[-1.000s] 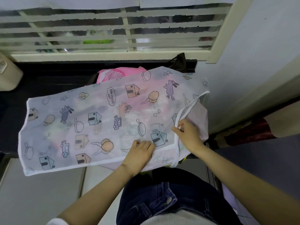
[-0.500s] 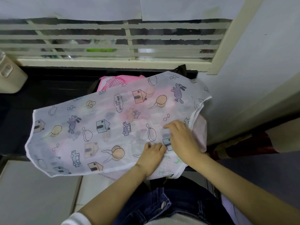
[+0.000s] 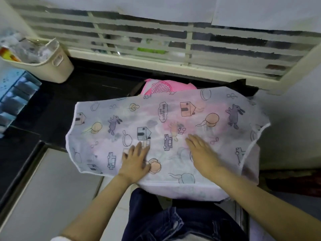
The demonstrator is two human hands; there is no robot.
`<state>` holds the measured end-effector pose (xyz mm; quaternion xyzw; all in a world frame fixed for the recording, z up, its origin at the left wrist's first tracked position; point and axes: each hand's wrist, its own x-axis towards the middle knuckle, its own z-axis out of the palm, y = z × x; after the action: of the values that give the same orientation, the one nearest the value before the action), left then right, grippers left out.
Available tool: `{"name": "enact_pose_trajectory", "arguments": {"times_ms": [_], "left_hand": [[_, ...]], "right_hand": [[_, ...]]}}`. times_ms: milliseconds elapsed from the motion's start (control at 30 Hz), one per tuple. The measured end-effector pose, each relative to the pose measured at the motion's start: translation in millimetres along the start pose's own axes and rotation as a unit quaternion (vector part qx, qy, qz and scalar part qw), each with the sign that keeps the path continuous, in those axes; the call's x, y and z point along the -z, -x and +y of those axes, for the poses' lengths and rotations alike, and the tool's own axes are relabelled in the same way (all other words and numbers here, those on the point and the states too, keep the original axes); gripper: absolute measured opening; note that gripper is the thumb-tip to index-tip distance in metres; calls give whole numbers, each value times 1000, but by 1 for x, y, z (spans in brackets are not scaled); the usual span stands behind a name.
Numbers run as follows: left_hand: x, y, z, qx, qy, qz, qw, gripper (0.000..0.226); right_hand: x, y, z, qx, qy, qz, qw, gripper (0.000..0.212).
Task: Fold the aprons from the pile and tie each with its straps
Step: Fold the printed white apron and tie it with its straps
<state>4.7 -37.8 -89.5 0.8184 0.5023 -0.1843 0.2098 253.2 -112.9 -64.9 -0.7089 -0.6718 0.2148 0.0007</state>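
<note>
My left hand [image 3: 136,160] and right hand [image 3: 202,153] lie flat, fingers straight, gripping nothing, pressing the printed apron [image 3: 156,119] spread over the pink pile [image 3: 165,85] just below the window [image 3: 139,40]: smoothing step, I judge; next needs pinching an edge to fold it over, tying later.

Both hands [image 3: 169,159] lie on the apron [image 3: 173,122] (bin [image 3: 50,63] far-left).

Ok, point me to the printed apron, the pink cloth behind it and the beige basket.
printed apron [image 3: 173,117]: head view, flat middle of the fabric.
pink cloth [image 3: 163,86]: head view, part showing past the apron's far edge.
beige basket [image 3: 59,72]: head view, side wall below the handle slot.
</note>
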Motion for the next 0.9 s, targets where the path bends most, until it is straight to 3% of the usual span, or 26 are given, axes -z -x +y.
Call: {"name": "enact_pose_trajectory", "arguments": {"times_ms": [133,267,367,467,533,667,800,900], "left_hand": [[14,5,-18,-50,146,40,987,60],[31,4,-55,-28,308,89,947,44],[43,-4,-106,43,281,152,946,41],[55,-13,-164,164,235,239,928,44],[60,-18,-195,247,224,237,912,50],[70,-29,-226,339,308,211,864,57],[75,-44,-249,330,468,147,806,55],[81,-39,-254,255,453,174,836,29]], "right_hand": [[-13,-38,-44,74,-26,-50,996,61],[-15,-68,-89,101,-41,-83,991,58],[-20,-91,-115,84,-11,-57,995,57],[-24,-110,-135,51,27,-38,998,53],[-26,-121,-147,27,30,-35,999,51],[-35,-136,-167,-30,32,-42,998,48],[-44,-142,-179,-75,59,-25,995,48],[-46,-144,-185,-100,70,-27,992,48]]}}
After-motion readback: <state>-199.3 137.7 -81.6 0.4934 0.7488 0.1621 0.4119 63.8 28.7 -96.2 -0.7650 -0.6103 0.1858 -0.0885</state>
